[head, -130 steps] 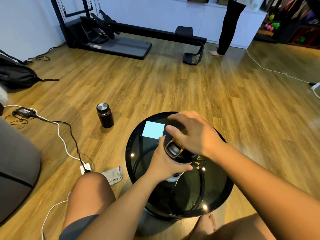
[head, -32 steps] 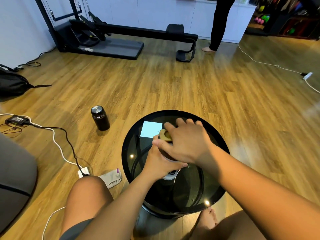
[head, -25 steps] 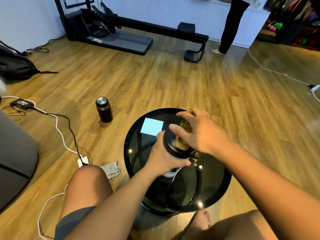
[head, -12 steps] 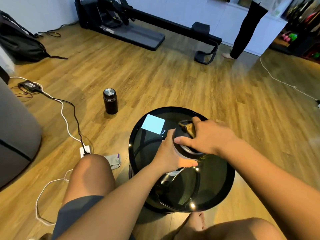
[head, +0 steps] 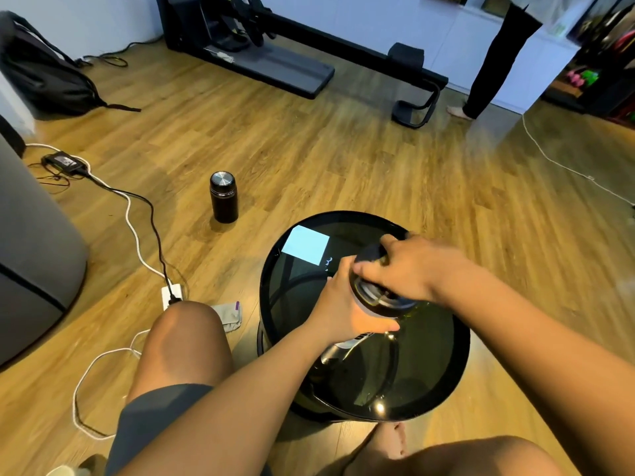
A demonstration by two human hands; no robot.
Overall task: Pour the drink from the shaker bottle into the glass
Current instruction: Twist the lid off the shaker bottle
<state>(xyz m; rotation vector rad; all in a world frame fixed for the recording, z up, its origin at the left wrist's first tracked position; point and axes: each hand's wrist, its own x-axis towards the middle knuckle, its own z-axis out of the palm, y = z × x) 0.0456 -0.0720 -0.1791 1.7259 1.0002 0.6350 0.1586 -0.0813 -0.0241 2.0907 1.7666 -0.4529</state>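
Gripping shaker [head: 372,305] in left hand [head: 347,304], right hand [head: 409,266] clamped on lid [head: 374,254] over table [head: 275,304]; risk of spill if lid frees abruptly; glass unseen.

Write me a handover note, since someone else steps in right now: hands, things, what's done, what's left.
Left hand: wrapped around the shaker bottle, holding it over the round black glass table.
Right hand: gripping the bottle's black lid, which looks lifted or tilted off the threaded neck.
Glass: not clearly visible; probably hidden behind the hands.
Done: lid apparently loosened.
Left: take the lid away, find the glass, pour.
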